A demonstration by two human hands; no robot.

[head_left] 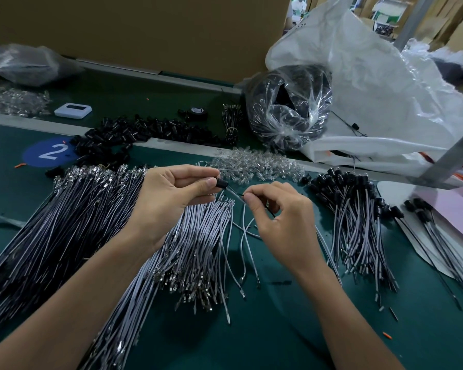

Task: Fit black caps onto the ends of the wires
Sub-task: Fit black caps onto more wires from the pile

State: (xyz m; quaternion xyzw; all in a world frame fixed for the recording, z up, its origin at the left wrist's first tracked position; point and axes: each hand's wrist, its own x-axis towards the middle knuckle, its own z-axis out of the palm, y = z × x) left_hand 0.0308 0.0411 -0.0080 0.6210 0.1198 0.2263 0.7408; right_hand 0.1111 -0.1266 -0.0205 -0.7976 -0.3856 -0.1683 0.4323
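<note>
Cap [221, 183] looks light and rigid, pinched in my left hand [171, 193]; my right hand [278, 212] pinches the limp wire [233, 194] near its tip, where I judge it steers best.

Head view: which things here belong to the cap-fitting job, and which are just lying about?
Job: left hand pinching a black cap; right hand pinching a wire; uncapped wires; loose caps pile; capped wires.
Lying about: white gadget; tape roll; big plastic bag; blue number sticker.
</note>
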